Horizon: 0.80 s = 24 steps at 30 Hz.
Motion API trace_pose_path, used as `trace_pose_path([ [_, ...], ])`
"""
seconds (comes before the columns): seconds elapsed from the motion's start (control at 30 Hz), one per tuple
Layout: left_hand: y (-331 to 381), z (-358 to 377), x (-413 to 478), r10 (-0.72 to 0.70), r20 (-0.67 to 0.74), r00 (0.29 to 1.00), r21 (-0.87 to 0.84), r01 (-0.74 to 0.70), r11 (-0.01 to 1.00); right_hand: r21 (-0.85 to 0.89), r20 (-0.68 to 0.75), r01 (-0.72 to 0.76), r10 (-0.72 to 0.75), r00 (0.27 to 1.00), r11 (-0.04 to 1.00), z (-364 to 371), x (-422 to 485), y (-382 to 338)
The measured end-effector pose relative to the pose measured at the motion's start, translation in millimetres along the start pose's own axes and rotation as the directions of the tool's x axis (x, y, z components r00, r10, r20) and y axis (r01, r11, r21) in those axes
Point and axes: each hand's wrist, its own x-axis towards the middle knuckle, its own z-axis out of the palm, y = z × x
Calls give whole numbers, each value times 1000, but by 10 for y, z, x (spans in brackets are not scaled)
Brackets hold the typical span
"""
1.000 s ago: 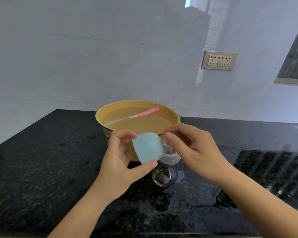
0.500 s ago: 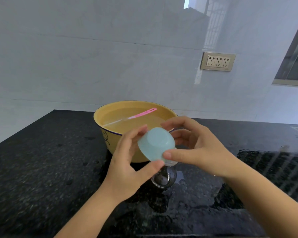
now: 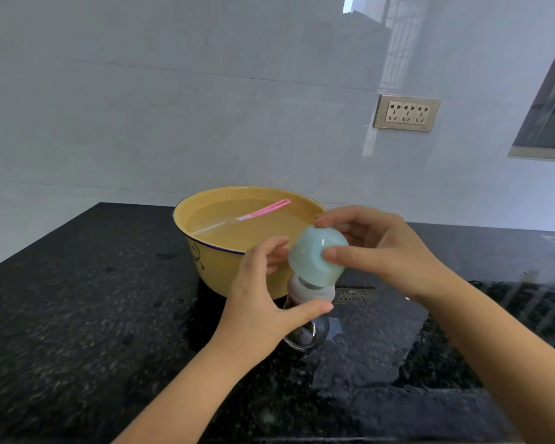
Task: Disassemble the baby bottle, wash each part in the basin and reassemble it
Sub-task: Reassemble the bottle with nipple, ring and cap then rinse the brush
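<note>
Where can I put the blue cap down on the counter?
The black counter is bare left of the yellow basin, out to its edge. Near the front edge is bare too, though wet. It's crowded around the bottle, the blue cap and both hands.

Brush in basin; bottle before it, cap on top.

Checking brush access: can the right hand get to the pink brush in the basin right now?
Probably not yet: the right hand is gripping the blue cap. The path itself looks open, since the pink brush lies uncovered in the basin.
</note>
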Motion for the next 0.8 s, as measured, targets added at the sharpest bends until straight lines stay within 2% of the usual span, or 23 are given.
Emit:
trace_pose_path([
  [0.13, -121, 80, -45, -87, 45, 995, 69, 84, 994, -140, 73, -29, 40, 997, 990, -59, 9, 147],
  [0.33, -226, 156, -14, -209, 103, 972, -23, 213, 977, -249, 127, -45, 79, 989, 967, -47, 10, 227],
  [0.53, -228, 163, -13, -215, 106, 971, -54, 222, 974, -406, 150, 10, 56, 987, 914, -51, 32, 233],
  [0.8, -200, 173, 7, -186, 142, 972, -88, 200, 976, -392, 120, 2, 49, 992, 920, -44, -21, 321],
])
